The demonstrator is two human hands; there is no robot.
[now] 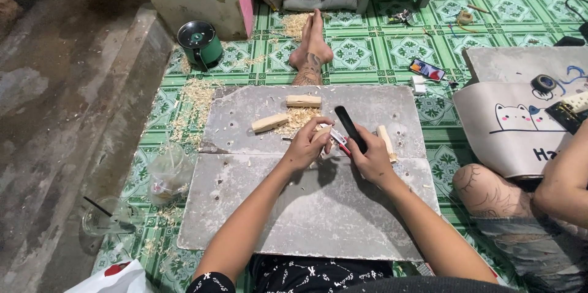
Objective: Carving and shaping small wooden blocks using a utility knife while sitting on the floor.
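The left hand (308, 145) is curled around a small pale piece of wood (322, 132), of which only the top end shows above the fingers; the rest is hidden in the grip. The right hand (371, 157) is clamped on a tool with a long black handle (350, 127) that sticks up and away from the person. Its working end is mostly covered by the two hands; a small red-and-white part (339, 140) shows between them, but what it is cannot be made out. The hands sit close together, nearly touching, above the middle of the grey board (318, 207) that lies on the floor as a worktop.

A light wooden stick (386, 142) lies just beside the right hand, partly behind it. Farther up the board two cut wood blocks (303, 101) (269, 123) lie by a small heap of shavings (296, 120). More shavings are scattered over the green patterned floor tiles (361, 48) to the left.

Beyond the board another person's bare feet (311, 42) rest on the tiles; the body is cut off by the top edge. At the right a tattooed knee (490, 192) and a forearm (566, 176) of a further person are only partly in view. A green round container (199, 42) stands near the wall, and a clear plastic cup (104, 216) with a straw sits at the lower left.
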